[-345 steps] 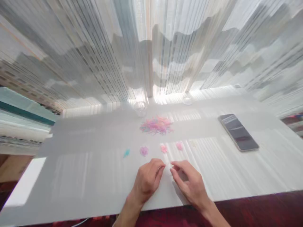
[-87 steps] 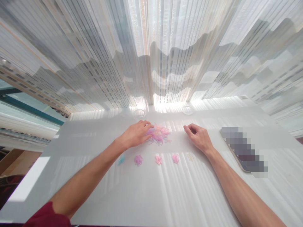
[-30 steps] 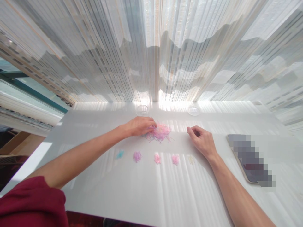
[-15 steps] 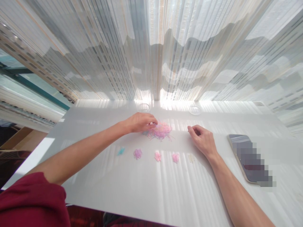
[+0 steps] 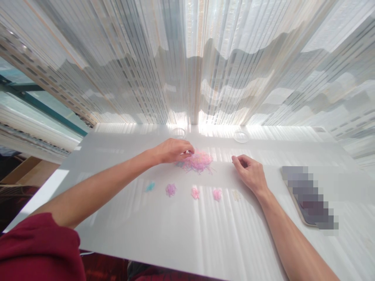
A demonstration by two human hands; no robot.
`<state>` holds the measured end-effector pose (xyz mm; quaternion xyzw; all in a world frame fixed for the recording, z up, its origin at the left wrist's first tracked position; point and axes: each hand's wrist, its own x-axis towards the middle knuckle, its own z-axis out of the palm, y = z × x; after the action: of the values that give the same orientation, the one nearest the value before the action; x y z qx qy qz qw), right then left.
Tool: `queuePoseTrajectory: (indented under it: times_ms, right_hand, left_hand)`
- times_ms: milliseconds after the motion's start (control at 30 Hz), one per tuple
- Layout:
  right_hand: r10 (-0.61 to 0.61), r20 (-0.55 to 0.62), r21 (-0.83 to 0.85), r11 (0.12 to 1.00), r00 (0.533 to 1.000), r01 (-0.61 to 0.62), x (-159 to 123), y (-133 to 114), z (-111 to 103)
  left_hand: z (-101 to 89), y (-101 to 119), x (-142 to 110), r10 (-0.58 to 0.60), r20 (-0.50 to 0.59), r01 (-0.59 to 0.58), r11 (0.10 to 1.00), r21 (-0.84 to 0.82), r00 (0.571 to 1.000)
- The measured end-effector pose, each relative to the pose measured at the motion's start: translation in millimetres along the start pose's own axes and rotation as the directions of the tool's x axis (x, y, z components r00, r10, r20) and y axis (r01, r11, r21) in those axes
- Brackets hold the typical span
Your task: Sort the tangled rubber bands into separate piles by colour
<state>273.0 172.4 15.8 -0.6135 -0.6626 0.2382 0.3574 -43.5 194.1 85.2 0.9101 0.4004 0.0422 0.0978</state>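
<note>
A loose pile of thin pastel strands (image 5: 200,162), mostly pink and lilac, lies mid-table. At its left edge is my left hand (image 5: 175,150), its thumb and fingertips pinched together; whatever is between them is too small to make out. My right hand (image 5: 249,169) rests on the table right of the pile, apart from it, with fingers curled in and nothing visible in them. Nearer to me runs a row of small bunches: a turquoise bunch (image 5: 150,186), a purple bunch (image 5: 171,190), a coral-pink bunch (image 5: 195,193), a pink bunch (image 5: 217,194) and a pale yellowish bunch (image 5: 236,195).
A phone (image 5: 304,195), partly pixelated, lies on the white table (image 5: 146,226) beyond my right forearm. Two clear round dishes, a left dish (image 5: 178,133) and a right dish (image 5: 240,136), stand at the back by the striped curtain (image 5: 193,78).
Both hands have gone from near the front edge, where they were close together, to either side of the pile. Lately the left hand has risen slightly at the pile; the right stays still.
</note>
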Motion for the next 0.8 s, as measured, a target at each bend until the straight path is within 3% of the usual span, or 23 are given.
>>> queuePoseTrajectory:
  times_ms: [800]
  right_hand:
    - [0.009,0.009,0.001,1.0,1.0,-0.009,0.8,2.2,1.2]
  left_hand:
    - [-5.1,3.1,-0.2,0.023,-0.025,-0.023,0.999,0.024,0.999]
